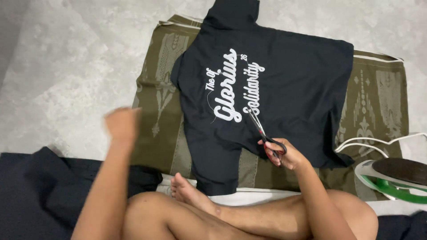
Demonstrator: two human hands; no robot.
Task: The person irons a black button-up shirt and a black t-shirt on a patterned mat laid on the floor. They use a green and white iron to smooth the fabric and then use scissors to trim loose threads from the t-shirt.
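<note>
Nearest the camera lie the person's crossed bare legs point(249, 213), one foot point(184, 189) resting at the edge of the spread cloth. The right hand point(284, 155) is closed through the loops of one pair of scissors point(264, 135), whose thin blades point up and away, their tips over the lower end of the white lettering on the black shirt point(271, 93). The left hand point(122, 124) is raised clear of everything, curled into a loose fist and blurred — it appears to hold nothing. The shirt lies flat, print side up, on a single olive patterned cloth point(160, 115) laid over the pale floor point(66, 66); its hood or collar end points away from the person and its hem reaches toward the foot. By its look the shirt is soft, light and limp: it would wrinkle and slide under a push, so it is best pinched at a hem, sleeve or seam edge and held taut with a flat palm. The scissors are rigid and sharp — hold by the loops only. Counted: one shirt, one pair of scissors, one olive cloth, one iron point(391, 178) with a green and white body at the right edge, its white cord point(378, 143) looping beside it, and one heap of dark fabric point(35, 191) at lower left.
</note>
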